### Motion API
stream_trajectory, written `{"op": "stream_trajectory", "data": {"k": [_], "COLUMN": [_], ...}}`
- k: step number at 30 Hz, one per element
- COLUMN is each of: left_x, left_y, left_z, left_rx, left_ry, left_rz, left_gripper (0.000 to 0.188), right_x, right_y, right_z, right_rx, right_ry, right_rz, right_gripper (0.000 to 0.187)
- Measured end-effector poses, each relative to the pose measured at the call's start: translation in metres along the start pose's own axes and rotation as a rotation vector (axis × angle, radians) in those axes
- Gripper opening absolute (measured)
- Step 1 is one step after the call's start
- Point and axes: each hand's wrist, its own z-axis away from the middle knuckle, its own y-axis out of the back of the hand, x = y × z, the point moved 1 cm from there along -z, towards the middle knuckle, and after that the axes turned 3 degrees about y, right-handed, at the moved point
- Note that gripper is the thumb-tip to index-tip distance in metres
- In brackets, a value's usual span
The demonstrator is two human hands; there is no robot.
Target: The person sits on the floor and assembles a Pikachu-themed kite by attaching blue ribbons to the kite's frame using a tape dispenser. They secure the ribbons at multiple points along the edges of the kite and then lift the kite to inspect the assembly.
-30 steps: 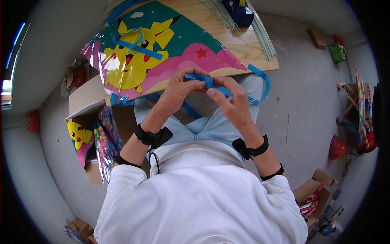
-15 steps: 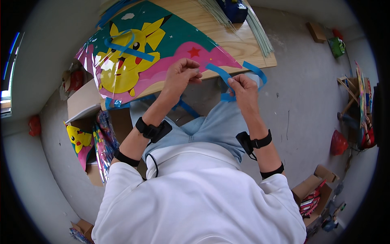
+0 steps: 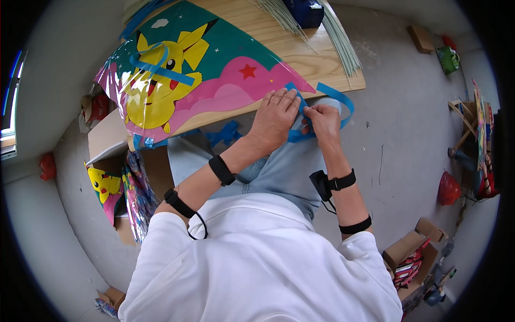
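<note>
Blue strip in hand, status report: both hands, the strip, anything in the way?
Right hand pinching blue strip. Left hand alongside, fingers extended, contact unclear. Strip curls near table edge. Another strip lies on printed sheet, away from hands.

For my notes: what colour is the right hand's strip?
The strip is blue; best seen in head view.

Table (image 3: 316, 67): light yellow-brown, wood grain visible. Sheet (image 3: 212, 88) along its left part: dark green ground over a two-tone pink cloud band, with a white cloud, small white stars and one red star. Cartoon figure (image 3: 149, 110) on it: yellow, black ear tips, red cheeks. Short strip (image 3: 179, 78) across the figure: plain blue. Looped strip (image 3: 346, 99) by the near right corner: likewise plain blue. Sticks (image 3: 342, 45) along the right edge: pale green. Box (image 3: 304, 12) toward the far edge: dark blue.
</note>
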Motion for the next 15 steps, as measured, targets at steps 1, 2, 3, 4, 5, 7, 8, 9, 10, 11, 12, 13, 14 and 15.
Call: {"op": "stream_trajectory", "data": {"k": [1, 2, 3, 4, 5, 7, 8, 9, 10, 11, 12, 13, 14, 15], "left_x": [0.0, -0.001, -0.001, -0.001, 0.0, 0.001, 0.001, 0.001, 0.001, 0.001, 0.0, 0.0, 0.0, -0.001], "left_y": [-0.003, -0.005, -0.008, -0.01, -0.012, -0.013, -0.013, -0.014, -0.015, -0.015, -0.016, -0.017, -0.017, -0.018], "left_z": [-0.002, -0.003, -0.004, -0.004, -0.005, -0.005, -0.005, -0.006, -0.006, -0.007, -0.007, -0.007, -0.007, -0.008], "left_rx": [-0.012, -0.023, -0.033, -0.04, -0.047, -0.053, -0.051, -0.051, -0.054, -0.058, -0.06, -0.064, -0.067, -0.07], "left_ry": [-0.006, -0.011, -0.017, -0.016, -0.015, -0.014, -0.014, -0.013, -0.012, -0.012, -0.011, -0.01, -0.008, -0.007], "left_rz": [-0.012, -0.023, -0.035, -0.042, -0.048, -0.052, -0.05, -0.046, -0.053, -0.059, -0.066, -0.07, -0.073, -0.077], "left_gripper": [0.056, 0.056, 0.056, 0.055, 0.055, 0.055, 0.055, 0.055, 0.055, 0.055, 0.055, 0.056, 0.056, 0.056], "right_x": [-0.002, -0.003, -0.004, -0.005, -0.005, -0.004, -0.004, -0.004, -0.005, -0.006, -0.005, -0.004, -0.003, -0.003], "right_y": [0.001, 0.003, 0.003, 0.004, 0.004, 0.005, 0.005, 0.005, 0.005, 0.004, 0.004, 0.004, 0.004, 0.004], "right_z": [0.0, 0.0, 0.0, 0.0, 0.0, 0.0, 0.0, -0.001, -0.002, -0.002, -0.003, -0.003, -0.003, -0.004], "right_rx": [-0.003, -0.005, -0.01, -0.016, -0.021, -0.021, -0.022, -0.019, -0.016, -0.013, -0.017, -0.021, -0.025, -0.027], "right_ry": [-0.008, -0.016, -0.022, -0.027, -0.032, -0.034, -0.035, -0.039, -0.044, -0.048, -0.048, -0.048, -0.049, -0.046], "right_rz": [-0.009, -0.019, -0.022, -0.025, -0.027, -0.029, -0.03, -0.029, -0.029, -0.028, -0.037, -0.046, -0.055, -0.051], "right_gripper": [0.02, 0.021, 0.021, 0.021, 0.021, 0.021, 0.021, 0.021, 0.021, 0.021, 0.021, 0.021, 0.021, 0.021]}}
